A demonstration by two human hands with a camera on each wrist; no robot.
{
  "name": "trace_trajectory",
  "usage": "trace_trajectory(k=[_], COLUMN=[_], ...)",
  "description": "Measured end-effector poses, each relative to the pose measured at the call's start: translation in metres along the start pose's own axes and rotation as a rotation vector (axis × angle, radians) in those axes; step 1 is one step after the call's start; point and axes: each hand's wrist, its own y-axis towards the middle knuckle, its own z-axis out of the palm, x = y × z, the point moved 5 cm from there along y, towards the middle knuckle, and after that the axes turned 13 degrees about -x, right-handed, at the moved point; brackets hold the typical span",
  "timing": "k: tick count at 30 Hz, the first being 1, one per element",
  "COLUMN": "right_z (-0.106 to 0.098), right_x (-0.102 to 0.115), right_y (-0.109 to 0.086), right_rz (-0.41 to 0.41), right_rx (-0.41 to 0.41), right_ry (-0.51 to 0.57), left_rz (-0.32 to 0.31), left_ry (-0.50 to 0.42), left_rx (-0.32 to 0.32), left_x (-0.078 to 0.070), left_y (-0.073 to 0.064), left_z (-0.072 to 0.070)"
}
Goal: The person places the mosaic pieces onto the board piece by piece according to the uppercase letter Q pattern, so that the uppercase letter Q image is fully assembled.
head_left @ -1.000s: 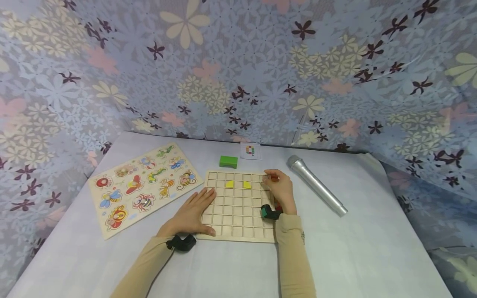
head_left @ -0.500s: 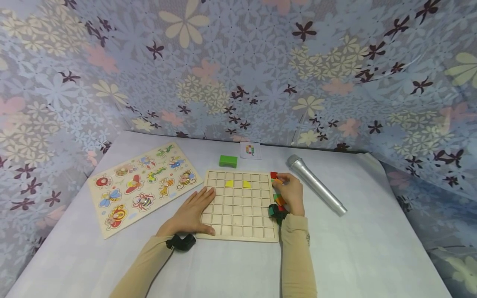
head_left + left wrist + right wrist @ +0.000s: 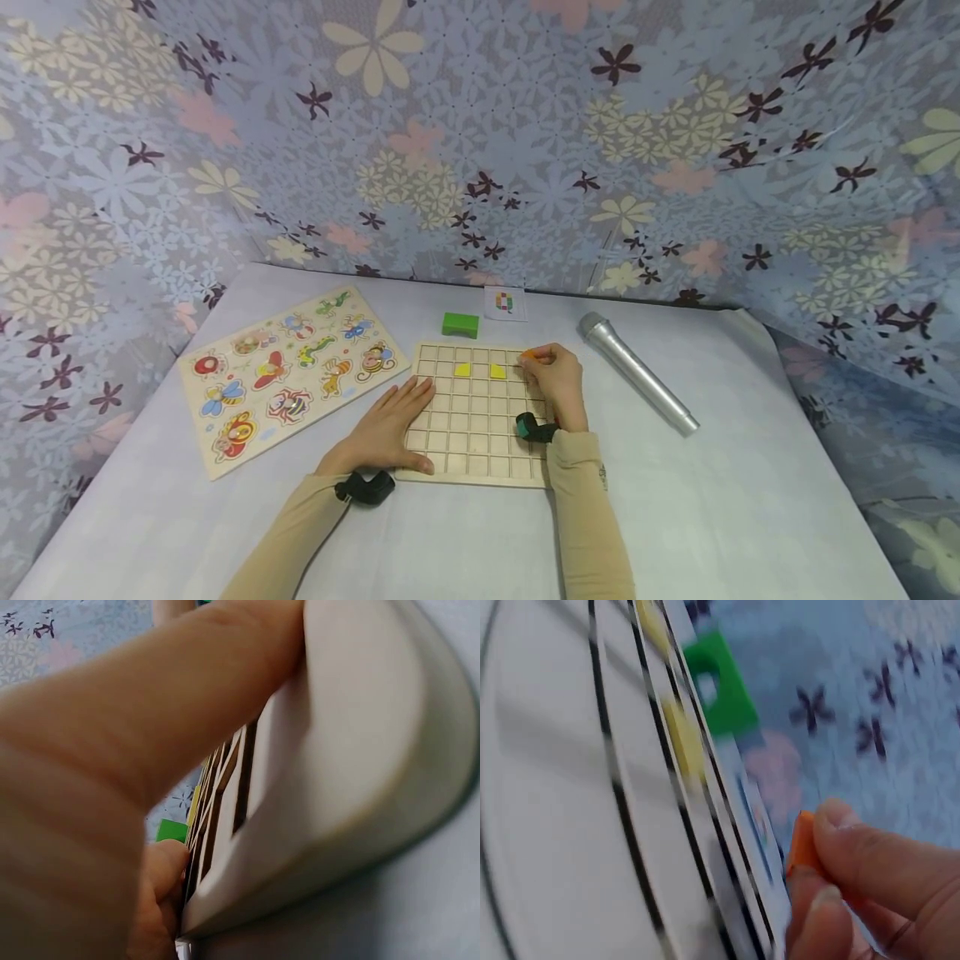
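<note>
Under my spread left hand [image 3: 386, 425] lies the left edge of a wooden grid board [image 3: 480, 425]; the fingers rest flat along it. My right hand [image 3: 561, 383] is over the board's upper right corner, pinching a small orange block [image 3: 802, 841] between thumb and fingers. In the right wrist view the block is held just above the board's far edge. Two yellow pieces, a left one [image 3: 462, 369] and a right one [image 3: 498, 371], sit in cells of the second row. The right hand and forearm hide the board's right edge.
Behind the board stand a green arch block [image 3: 460, 325] and a small card [image 3: 505, 303] printed with a coloured block pattern. A silver microphone [image 3: 637, 371] lies at the right. An insect picture puzzle [image 3: 258, 408] lies at the left, close to the board.
My right hand went right to the coloured blocks beside the board, then came back left over the corner with the orange block. The left hand has stayed in place.
</note>
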Motion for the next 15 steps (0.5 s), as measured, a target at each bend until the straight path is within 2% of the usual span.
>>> trace_trajectory(k=[6,8,11,15], right_z=[0.043,0.055,0.066,0.072], right_x=[0.021,0.027,0.032,0.037], right_y=[-0.022,-0.03,-0.038,-0.044], right_rz=[-0.034,-0.066,-0.155,-0.298], right_rx=[0.199,0.248,0.274,0.246], right_ry=[0.087,0.076,-0.001,-0.117], left_rz=[-0.002,-0.004,-0.005,-0.001], left_ry=[0.009,0.01,0.011,0.01], left_rx=[0.006,0.007,0.009,0.009], left_x=[0.0,0.0,-0.001,-0.002], left_y=[-0.001,-0.001,0.0,0.0], left_z=[-0.002,-0.002,-0.003,-0.003])
